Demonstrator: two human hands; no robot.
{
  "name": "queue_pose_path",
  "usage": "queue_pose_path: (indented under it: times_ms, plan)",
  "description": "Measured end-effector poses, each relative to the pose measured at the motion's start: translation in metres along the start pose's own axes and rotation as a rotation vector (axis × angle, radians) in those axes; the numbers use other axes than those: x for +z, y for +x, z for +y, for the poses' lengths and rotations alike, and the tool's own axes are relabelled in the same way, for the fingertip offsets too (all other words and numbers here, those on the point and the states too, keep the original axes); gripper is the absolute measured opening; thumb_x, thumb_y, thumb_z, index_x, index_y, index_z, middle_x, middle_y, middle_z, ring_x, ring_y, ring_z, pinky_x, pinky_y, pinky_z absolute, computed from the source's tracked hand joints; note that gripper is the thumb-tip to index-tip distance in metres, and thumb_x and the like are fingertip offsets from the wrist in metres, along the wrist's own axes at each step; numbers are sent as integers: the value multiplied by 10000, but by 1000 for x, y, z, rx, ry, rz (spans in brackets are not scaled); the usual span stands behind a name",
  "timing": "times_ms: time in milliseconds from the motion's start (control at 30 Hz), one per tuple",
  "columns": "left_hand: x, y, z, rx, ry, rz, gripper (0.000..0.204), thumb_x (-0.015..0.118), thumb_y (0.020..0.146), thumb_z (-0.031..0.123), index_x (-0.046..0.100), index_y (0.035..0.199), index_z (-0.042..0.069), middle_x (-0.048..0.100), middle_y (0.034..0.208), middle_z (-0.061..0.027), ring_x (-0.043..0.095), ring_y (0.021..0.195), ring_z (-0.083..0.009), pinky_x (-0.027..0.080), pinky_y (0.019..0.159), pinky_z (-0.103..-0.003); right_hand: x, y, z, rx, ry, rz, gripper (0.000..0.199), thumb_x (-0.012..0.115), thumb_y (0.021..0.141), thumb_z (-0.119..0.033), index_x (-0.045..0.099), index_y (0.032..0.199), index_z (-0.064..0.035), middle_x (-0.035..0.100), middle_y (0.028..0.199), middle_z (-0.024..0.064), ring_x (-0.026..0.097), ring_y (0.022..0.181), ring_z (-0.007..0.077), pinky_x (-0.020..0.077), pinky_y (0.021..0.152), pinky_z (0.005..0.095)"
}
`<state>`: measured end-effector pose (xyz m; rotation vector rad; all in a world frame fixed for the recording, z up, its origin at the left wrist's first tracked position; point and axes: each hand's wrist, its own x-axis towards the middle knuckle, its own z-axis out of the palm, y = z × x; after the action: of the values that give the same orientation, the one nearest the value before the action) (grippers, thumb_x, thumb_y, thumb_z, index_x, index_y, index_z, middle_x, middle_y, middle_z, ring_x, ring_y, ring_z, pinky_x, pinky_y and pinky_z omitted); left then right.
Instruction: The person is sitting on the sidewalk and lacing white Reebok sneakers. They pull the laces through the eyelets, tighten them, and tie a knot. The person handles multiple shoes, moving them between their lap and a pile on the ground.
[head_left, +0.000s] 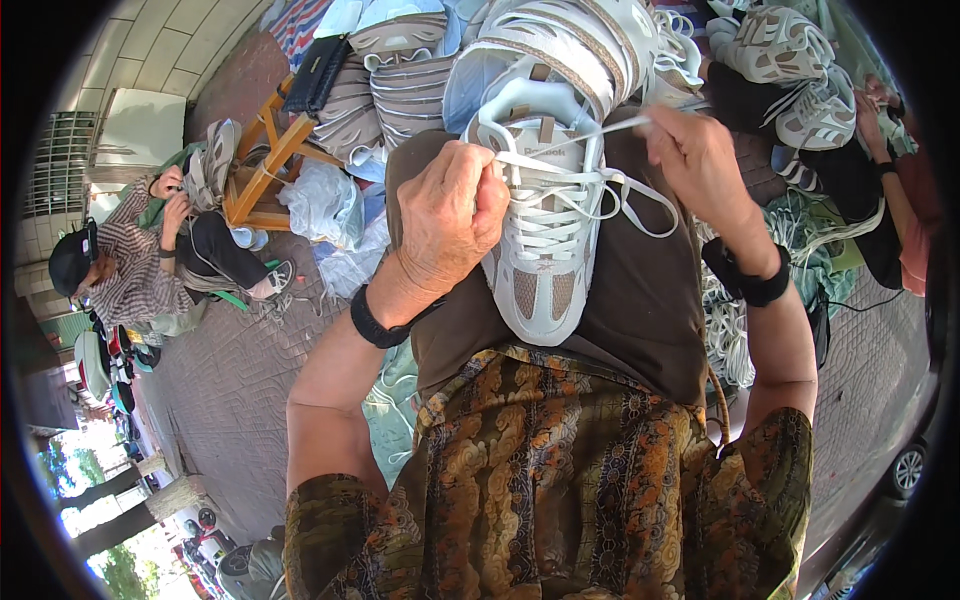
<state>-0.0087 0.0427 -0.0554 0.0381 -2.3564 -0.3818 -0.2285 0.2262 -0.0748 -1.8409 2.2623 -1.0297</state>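
A white and beige sneaker (542,312) lies on my lap with its toe toward me. White shoelaces (548,222) cross over its tongue. My left hand (447,218) is closed at the left side of the lacing, pinching the lace near the upper eyelets. To the right of the collar, my right hand (703,168) is closed too and a little blurred; a stretched lace runs from the shoe to its fingertips. Another length of lace hangs in a loose loop at the shoe's right side. Both my wrists carry black bands.
Stacked shoe uppers (410,100) lie beyond my knees. Left of them are a wooden stool (275,170) and a clear plastic bag (322,205). Bundled white laces (733,345) lie by my right leg. A seated person (140,250) handles a shoe at left; another person's arm (900,190) shows at right.
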Motion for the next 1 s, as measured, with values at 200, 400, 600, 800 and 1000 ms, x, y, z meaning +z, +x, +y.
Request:
queue_pose_path:
  times_ms: [200,400,600,800,1000]
  plan:
    - [0,-4,-2,-7,-16,11,172,600,764,-56,509,890,15,538,742,-119,579,620,-303,472,540,-372,-37,-10,7,232,768,-374,300,549,968,-223,649,790,-3,549,602,10,492,562,73,394,563,230]
    - [0,0,4,-64,-48,9,146,640,770,-19,521,845,21,549,725,-91,575,588,-257,478,529,-351,-20,-28,3,161,207,-220,208,596,933,-154,625,1028,29,627,822,47,575,762,131,466,700,288]
    - [-3,3,8,-127,1,-55,139,651,765,-1,516,781,32,545,695,-74,569,564,-223,470,507,-322,-20,0,-21,82,279,95,177,568,949,-117,618,1026,34,644,871,94,599,833,167,476,771,293]
    - [0,3,7,-154,-13,-30,134,597,719,-56,508,778,25,517,681,-91,566,564,-238,456,507,-331,22,38,-28,-347,3,111,137,604,886,-120,620,889,16,638,822,130,601,793,302,482,733,385]
    - [0,-4,4,-103,-18,-8,163,588,687,-78,537,815,8,539,739,-113,579,601,-278,476,536,-354,15,44,-43,-266,4,-89,112,649,818,-118,577,842,-36,583,821,97,560,844,300,449,775,413]
